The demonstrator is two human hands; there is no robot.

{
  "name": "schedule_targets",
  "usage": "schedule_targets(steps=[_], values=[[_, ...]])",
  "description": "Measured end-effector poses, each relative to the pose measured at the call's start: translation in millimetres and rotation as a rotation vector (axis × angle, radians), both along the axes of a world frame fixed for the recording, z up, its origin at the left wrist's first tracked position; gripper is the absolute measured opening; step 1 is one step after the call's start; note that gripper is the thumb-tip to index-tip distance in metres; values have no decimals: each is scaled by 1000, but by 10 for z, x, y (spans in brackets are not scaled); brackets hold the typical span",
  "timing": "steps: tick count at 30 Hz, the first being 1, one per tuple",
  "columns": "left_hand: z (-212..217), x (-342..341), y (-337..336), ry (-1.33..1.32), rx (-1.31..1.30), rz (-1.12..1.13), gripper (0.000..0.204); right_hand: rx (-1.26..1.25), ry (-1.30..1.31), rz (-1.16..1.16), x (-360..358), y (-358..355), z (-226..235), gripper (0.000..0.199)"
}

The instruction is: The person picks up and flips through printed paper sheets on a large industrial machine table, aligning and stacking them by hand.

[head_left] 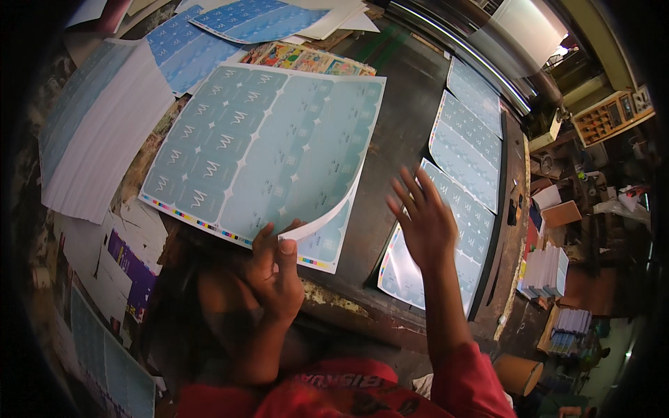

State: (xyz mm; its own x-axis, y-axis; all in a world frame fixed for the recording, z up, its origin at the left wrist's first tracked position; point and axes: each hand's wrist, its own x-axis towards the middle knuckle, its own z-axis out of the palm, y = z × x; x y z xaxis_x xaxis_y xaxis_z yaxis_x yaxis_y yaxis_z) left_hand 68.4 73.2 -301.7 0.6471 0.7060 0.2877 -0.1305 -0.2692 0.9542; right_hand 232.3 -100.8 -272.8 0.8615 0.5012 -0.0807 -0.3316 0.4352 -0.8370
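My left hand (275,275) pinches the curled near corner of a large pale teal printed sheet (272,139) between thumb and fingers. The sheet carries rows of repeated label-like shapes and a strip of colour patches along its near edge. Beneath the lifted corner, part of another printed sheet (326,244) shows. My right hand (426,223) is open with fingers spread, holding nothing. It hovers over the nearest sheet (460,244) of a row on the dark flat bed (401,132); whether it touches that sheet I cannot tell.
Farther along the row lie two more printed sheets (465,143) (477,90), leading toward a shiny metal roller (481,59). On the left stands a thick paper stack (115,132). Blue printed sheets (258,17) lie at the back. Bundled paper (543,272) sits beyond the bed's right edge.
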Motion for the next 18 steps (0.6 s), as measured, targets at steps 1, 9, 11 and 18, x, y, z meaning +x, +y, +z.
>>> schedule_targets(steps=[1,9,11,18], values=[[-39,3,8,-14,18,-2,43,105,110,58,375,286,-38,71],[169,61,50,199,347,-86,27,-334,18,237,1592,1465,377,45],[134,90,34,144,347,-25,24,-506,-332,242,1294,1685,556,43],[144,114,-106,177,381,3,30,-1377,-1193,247,1028,2020,109,83]])
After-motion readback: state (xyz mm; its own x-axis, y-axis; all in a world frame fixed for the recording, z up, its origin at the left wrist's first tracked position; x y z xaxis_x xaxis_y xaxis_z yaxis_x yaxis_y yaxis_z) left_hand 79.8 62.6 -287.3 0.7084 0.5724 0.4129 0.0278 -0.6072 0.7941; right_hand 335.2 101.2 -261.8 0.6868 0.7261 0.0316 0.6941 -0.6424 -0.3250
